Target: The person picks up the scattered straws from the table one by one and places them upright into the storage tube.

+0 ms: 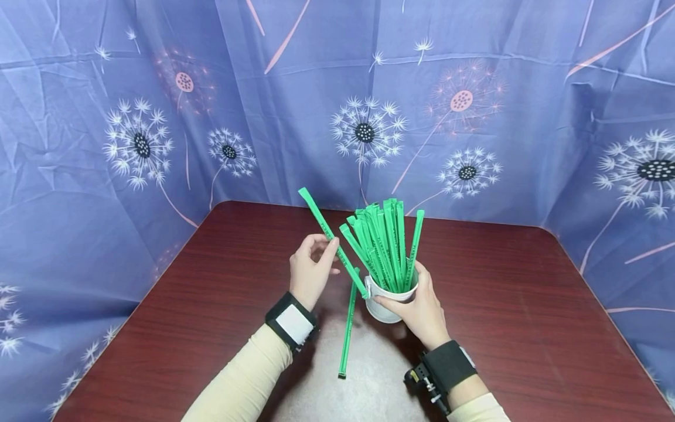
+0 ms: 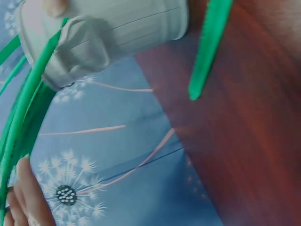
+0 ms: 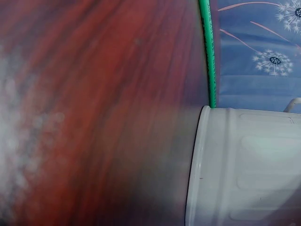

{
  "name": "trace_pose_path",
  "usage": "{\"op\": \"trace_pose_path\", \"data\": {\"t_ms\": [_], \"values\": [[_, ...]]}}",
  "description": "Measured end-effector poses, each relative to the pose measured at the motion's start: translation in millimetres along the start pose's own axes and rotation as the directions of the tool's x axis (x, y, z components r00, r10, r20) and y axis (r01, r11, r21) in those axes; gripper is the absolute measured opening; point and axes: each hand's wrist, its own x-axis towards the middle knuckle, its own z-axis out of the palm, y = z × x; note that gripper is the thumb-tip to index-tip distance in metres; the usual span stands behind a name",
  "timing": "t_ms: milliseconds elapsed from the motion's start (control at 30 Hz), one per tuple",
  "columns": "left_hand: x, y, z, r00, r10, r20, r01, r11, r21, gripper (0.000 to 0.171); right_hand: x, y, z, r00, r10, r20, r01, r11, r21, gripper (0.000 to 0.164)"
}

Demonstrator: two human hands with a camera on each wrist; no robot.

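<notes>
My left hand [image 1: 311,271] pinches a long green wrapped straw [image 1: 320,218] between thumb and fingers. The straw slants down to the right, its lower end right at the rim of a small white bucket [image 1: 384,313]. With fingers and thumb round its right side, my right hand [image 1: 423,308] grips that bucket. A bunch of green wrapped straws [image 1: 382,246] stands inside, fanning out above the rim. Another green straw [image 1: 348,334] lies on the table left of the bucket. In the right wrist view the bucket's ribbed wall [image 3: 254,165] shows close up.
Everything is over a dark red-brown wooden table [image 1: 517,316] with rounded back corners. Blue cloth [image 1: 295,117] printed with dandelions hangs behind and at both sides of it.
</notes>
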Motion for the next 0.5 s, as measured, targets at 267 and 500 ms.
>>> {"op": "trace_pose_path", "data": {"t_ms": [267, 500], "values": [[0.8, 12.8, 1.0, 0.993, 0.090, -0.081, -0.099, 0.988, -0.115, 0.024, 0.3, 0.1, 0.3, 1.000, -0.003, -0.008, 0.003, 1.000, -0.007, 0.108], [-0.2, 11.3, 4.3, 0.987, 0.132, -0.093, -0.139, 0.988, -0.072, 0.025, 0.3, 0.3, -0.1, 1.000, -0.005, -0.008, 0.005, 1.000, 0.002, 0.108]]}}
